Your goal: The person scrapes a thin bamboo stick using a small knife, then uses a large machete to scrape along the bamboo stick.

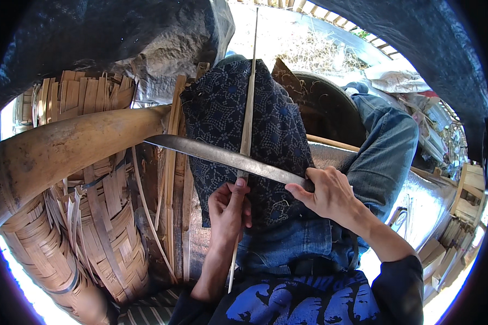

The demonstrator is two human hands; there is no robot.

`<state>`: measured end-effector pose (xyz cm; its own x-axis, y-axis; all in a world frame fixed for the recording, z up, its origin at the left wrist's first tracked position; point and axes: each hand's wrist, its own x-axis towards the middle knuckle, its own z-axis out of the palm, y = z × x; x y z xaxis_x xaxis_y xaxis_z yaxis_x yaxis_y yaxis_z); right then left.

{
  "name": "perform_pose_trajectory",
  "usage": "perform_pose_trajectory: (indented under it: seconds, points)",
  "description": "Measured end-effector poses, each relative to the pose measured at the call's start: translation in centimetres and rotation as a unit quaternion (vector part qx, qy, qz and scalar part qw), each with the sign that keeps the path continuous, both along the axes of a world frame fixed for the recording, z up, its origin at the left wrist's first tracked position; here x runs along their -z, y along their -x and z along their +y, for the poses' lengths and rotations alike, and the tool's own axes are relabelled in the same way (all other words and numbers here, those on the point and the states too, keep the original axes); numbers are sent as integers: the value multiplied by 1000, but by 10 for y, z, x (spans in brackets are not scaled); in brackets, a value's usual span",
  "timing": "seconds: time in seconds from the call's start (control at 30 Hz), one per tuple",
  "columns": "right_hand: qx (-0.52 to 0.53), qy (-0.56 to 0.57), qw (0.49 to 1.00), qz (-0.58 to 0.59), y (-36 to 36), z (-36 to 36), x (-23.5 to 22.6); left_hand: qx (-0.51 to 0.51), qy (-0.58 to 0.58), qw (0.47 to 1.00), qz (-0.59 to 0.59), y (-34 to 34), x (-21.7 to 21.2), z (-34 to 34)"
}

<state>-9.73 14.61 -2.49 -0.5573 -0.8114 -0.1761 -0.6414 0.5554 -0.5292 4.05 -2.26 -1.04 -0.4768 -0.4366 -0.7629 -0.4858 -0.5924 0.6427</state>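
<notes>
My left hand pinches a long thin bamboo strip that runs up and away over a dark blue patterned cloth laid on my knee. My right hand grips the handle end of a long grey knife. The blade lies across the strip just above my left thumb, pointing to the left. Both hands sit close together over my lap, in blue jeans.
Woven bamboo baskets and loose strips pile up on the left. A thick bamboo pole lies across them. A dark round tub stands behind my knee. Wooden pieces lie at the right.
</notes>
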Motion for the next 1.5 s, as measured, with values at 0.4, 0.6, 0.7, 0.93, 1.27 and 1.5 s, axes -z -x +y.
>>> perform_pose_trajectory:
  seconds: [0.4, 0.6, 0.7, 0.93, 1.27, 1.5]
  points:
    - [9, 96, 989, 115, 3, -35, 15, -34, -16, 999, 22, -6, 3, 13]
    - [84, -27, 990, -112, 36, -50, 10, -46, -36, 997, 50, -12, 1, 8]
    - [69, -38, 976, -203, 20, -23, 0, -82, -119, 987, 63, -11, 0, -3]
    - [-2, -51, 995, -86, 7, 5, -16, -117, -218, 964, 93, -15, 1, -9]
    - [8, -44, 993, -114, 2, 7, -10, -110, -179, 975, 72, -10, -10, -5]
    - [16, -56, 991, -124, 2, 5, -9, -93, -168, 980, 44, -12, -9, -5]
